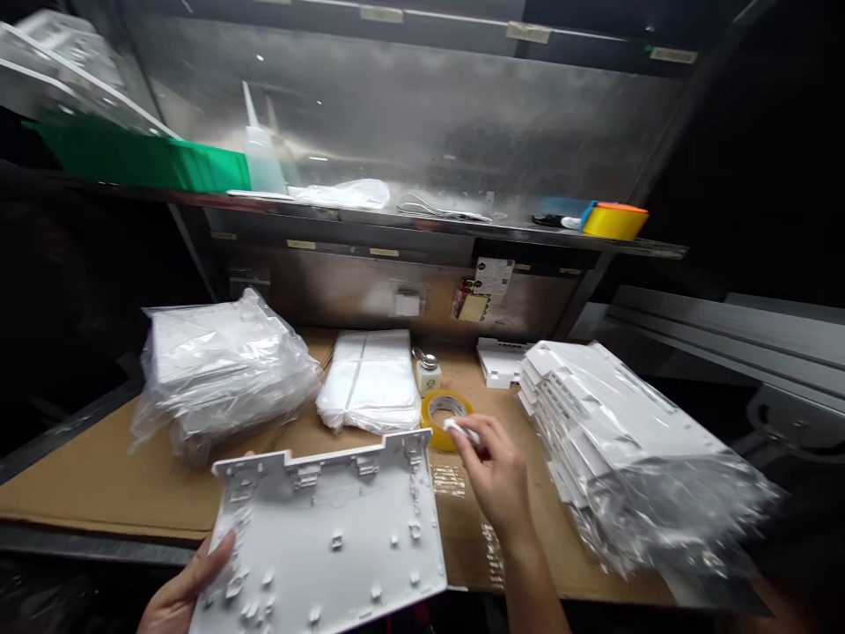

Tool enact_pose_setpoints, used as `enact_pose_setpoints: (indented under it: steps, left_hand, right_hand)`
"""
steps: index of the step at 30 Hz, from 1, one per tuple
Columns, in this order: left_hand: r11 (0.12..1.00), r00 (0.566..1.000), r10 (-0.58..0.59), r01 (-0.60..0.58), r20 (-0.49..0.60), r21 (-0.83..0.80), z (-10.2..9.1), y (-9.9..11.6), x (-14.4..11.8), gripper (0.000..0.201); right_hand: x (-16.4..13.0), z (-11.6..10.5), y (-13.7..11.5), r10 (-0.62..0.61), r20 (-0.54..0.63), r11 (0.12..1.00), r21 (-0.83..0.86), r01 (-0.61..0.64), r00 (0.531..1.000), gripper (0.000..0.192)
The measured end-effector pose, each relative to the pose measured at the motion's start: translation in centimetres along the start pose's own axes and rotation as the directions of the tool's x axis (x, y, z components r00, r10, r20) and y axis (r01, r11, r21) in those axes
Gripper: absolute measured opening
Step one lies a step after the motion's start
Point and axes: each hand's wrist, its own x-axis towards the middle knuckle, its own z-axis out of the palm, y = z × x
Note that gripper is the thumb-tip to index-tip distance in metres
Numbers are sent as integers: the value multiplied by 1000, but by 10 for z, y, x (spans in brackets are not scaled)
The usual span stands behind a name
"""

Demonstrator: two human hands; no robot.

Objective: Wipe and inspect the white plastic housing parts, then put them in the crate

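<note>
No legible writing is shown.

Printing is seen on a small card (494,276) and a label (471,306) fixed to the back panel, and on strips along the shelf edge (301,244), but all of it is too small and blurred to be read; no brand or number is made out.

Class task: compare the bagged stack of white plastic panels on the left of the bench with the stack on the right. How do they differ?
The left stack is fully wrapped in clear film; the right stack has its far end bare, with film bunched at the near end. The left stack sits squat and level; the right stack is longer and fans out in steps. Both hold white moulded panels and rest on the cardboard.
</note>
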Motion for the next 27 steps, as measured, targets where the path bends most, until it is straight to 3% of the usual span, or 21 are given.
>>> enact_pose_setpoints:
  steps: [2,5,9,12,17,23,27]
  left_hand:
    - [992,992,123,-123,-15,28,34,-6,-11,98]
    - [971,972,237,-236,0,42,84,-19,-21,103]
    - [962,956,272,-273,113,-7,123,-38,-23,85]
    - [958,943,284,-286,177,-13,130,-47,-22,78]
    - [941,923,330,-337,200,3,128,-50,-18,71]
    - [971,950,238,-229,204,-69,123,-54,-12,90]
    - [976,966,217,-210,141,-61,117,-42,-12,103]
  right_hand:
    - [3,3,-12,-70,-95,997,16,72,993,12]
    - [3,18,-49,-225,-93,966,111,234,970,16]
    - [-2,45,-96,-366,-80,893,248,374,927,24]
    - [1,55,-104,-392,-74,876,273,397,917,26]
    - [8,50,-92,-343,-119,911,199,361,932,18]
    - [3,54,-97,-377,-66,904,191,383,924,19]
    - [20,50,-69,-310,-82,945,78,316,947,15]
